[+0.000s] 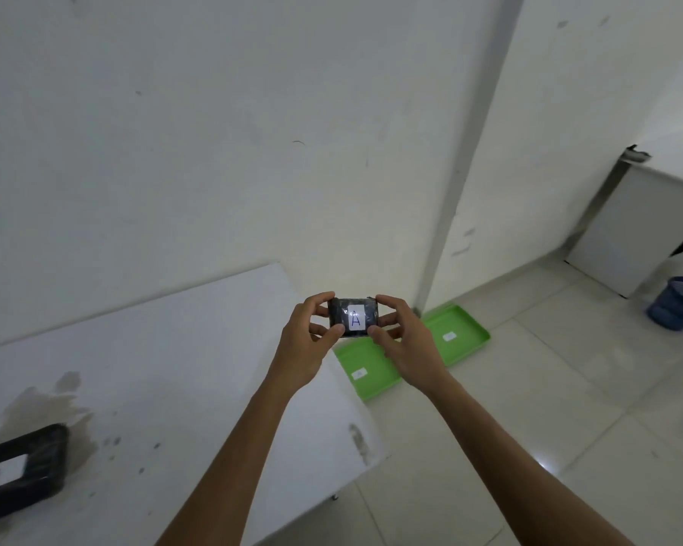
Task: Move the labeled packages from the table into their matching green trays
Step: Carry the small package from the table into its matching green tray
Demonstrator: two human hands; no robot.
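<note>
A small black wrapped package [353,314] with a white label marked "A" is held up in the air between both hands, above the table's right corner. My left hand [306,340] grips its left side and my right hand [405,340] grips its right side. On the floor beyond stand two green trays side by side: the nearer tray [365,374] and the farther tray [460,333], each with a small white label I cannot read. A second black package [20,468] with a white label lies at the table's left edge.
The white table [166,388] is stained and fills the lower left. White walls meet at a corner behind the trays. Pale floor tiles spread to the right, where a blue bin [675,303] and a white cabinet [627,230] stand.
</note>
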